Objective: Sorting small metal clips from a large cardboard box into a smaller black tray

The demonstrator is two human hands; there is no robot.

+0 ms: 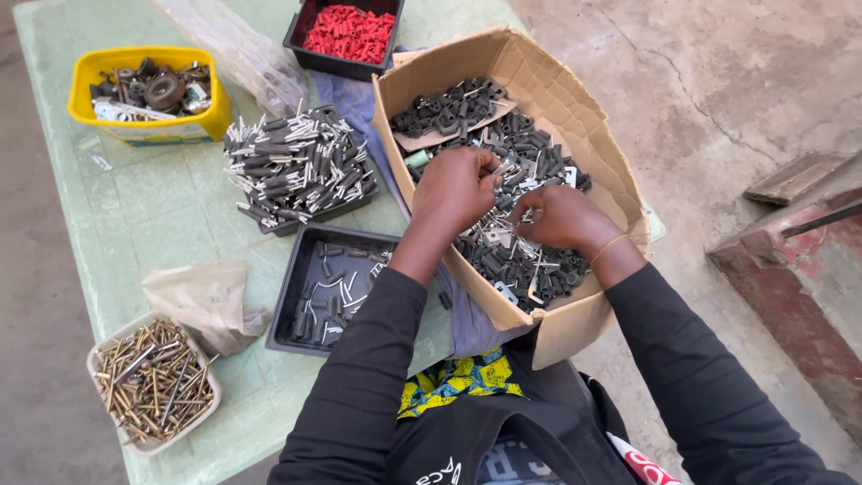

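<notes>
Both my hands reach into an open cardboard box (602, 148) filled with small dark grey and silvery metal parts (516, 260). My left hand (456, 189) hovers over the middle of the pile, fingers curled down among the pieces. My right hand (558, 216) lies a little to its right, fingers closed on some small silvery parts. What exactly each hand grips is hidden by the fingers.
On the pale green table (153, 207) stand a black tray (301, 278) with a few parts, a heaped tray of grey and silver pieces (301, 166), a yellow tub (148, 90), a black bin of red plugs (348, 34), a white tub of brass screws (153, 379) and plastic bags (208, 301).
</notes>
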